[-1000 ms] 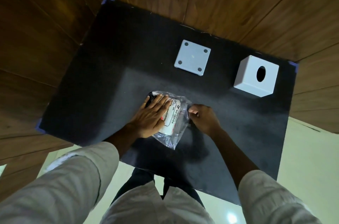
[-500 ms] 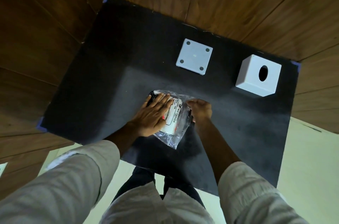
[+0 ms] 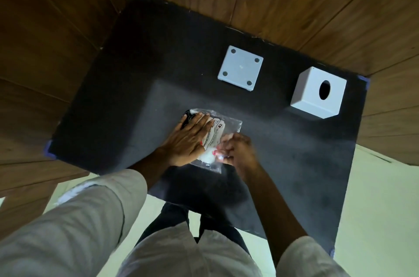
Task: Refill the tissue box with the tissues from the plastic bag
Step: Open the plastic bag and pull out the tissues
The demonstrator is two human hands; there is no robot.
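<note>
Plastic bag [image 3: 229,124], right fingers [image 3: 223,142] seemingly pinching, blurred.

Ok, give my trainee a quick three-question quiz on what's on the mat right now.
1. True or false: the left hand lies flat on the plastic bag.
2. Which white item has the oval hole on top? A) the flat base plate B) the tissue box cover
3. Fill in: the right hand works at the bag's ____ end, near or far from the person.

Key: 1 true. 2 B. 3 near; its fingers are blurred, so whether it grips is unclear.
</note>
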